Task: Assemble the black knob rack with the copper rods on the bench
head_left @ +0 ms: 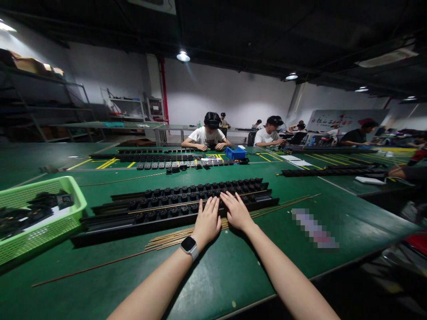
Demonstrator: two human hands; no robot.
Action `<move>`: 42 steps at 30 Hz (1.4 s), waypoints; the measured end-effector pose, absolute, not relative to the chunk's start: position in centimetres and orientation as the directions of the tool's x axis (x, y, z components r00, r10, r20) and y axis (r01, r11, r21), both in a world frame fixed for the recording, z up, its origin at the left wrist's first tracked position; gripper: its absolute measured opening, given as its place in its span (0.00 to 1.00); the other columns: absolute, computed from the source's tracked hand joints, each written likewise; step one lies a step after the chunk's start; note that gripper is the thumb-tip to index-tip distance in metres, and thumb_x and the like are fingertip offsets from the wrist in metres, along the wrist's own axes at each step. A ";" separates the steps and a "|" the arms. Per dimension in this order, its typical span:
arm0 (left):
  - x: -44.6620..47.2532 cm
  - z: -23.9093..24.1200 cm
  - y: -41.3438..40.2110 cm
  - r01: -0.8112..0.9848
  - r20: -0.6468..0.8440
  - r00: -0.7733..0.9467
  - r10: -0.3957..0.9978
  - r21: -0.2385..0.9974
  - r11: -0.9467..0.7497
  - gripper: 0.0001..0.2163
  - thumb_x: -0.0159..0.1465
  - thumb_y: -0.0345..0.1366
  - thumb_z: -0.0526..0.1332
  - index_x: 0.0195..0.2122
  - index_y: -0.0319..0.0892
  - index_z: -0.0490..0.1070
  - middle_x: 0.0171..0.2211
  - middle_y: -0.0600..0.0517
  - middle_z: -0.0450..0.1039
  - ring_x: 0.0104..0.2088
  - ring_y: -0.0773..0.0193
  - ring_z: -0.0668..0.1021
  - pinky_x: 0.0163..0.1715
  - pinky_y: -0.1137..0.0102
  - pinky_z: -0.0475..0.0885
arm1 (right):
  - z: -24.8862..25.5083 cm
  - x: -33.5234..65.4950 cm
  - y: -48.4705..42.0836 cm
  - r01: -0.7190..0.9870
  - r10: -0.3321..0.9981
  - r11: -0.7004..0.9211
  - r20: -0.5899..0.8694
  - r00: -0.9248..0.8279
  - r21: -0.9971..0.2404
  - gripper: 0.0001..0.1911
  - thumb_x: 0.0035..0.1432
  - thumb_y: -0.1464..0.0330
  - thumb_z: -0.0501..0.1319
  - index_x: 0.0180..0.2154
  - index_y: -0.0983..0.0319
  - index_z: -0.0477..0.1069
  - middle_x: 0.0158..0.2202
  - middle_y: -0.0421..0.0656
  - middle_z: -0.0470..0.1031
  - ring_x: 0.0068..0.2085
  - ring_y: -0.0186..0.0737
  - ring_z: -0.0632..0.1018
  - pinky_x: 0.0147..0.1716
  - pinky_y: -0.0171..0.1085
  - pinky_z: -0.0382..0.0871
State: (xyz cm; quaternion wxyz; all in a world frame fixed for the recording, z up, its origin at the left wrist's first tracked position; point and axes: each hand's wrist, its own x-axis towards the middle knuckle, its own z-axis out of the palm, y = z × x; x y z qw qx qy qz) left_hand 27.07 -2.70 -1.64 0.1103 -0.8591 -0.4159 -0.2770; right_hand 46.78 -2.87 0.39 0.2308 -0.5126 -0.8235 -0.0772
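My left hand, with a watch on its wrist, rests its outstretched fingers on the nearest black rail. Beside it, my right hand reaches over the same rail, fingers extended toward the row of round black parts. Neither hand visibly grips anything; what lies under the fingertips is hidden. A thin brass rod lies lengthwise along the rails and passes near the fingertips. Under my wrists and palms, a bundle of brass rods lies on the green table, partly covered by my hands.
A green basket with black parts stands at the left. Farther back are grey and black module strips and a blue bin. Co-workers sit across the table. A blurred-out item lies at the right.
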 end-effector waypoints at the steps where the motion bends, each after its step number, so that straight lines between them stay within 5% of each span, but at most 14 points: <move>1: 27.1 -1.6 -2.7 0.777 0.567 0.501 0.654 0.039 -0.628 0.33 0.73 0.41 0.54 0.77 0.38 0.54 0.77 0.43 0.58 0.78 0.49 0.58 0.79 0.41 0.41 | 0.3 46.9 -2.8 0.883 0.812 0.457 0.458 -0.363 -0.110 0.46 0.55 0.80 0.53 0.76 0.64 0.58 0.77 0.46 0.60 0.78 0.46 0.56 0.79 0.57 0.38; 16: 27.0 -1.5 -2.8 0.764 0.570 0.499 0.653 0.067 -0.642 0.32 0.73 0.39 0.54 0.77 0.39 0.55 0.77 0.42 0.59 0.77 0.48 0.60 0.78 0.39 0.41 | 0.0 49.4 -1.8 0.904 0.851 0.374 0.465 -0.245 -0.208 0.46 0.54 0.83 0.53 0.72 0.55 0.65 0.73 0.43 0.67 0.75 0.43 0.63 0.78 0.58 0.43; 42: 26.7 -1.7 -2.7 0.770 0.563 0.517 0.645 0.023 -0.638 0.34 0.72 0.40 0.54 0.78 0.39 0.51 0.78 0.43 0.56 0.78 0.49 0.57 0.78 0.40 0.39 | -0.5 54.1 -1.2 0.937 0.887 0.101 0.457 0.068 -0.336 0.42 0.55 0.81 0.52 0.70 0.58 0.70 0.73 0.45 0.67 0.76 0.46 0.62 0.77 0.62 0.41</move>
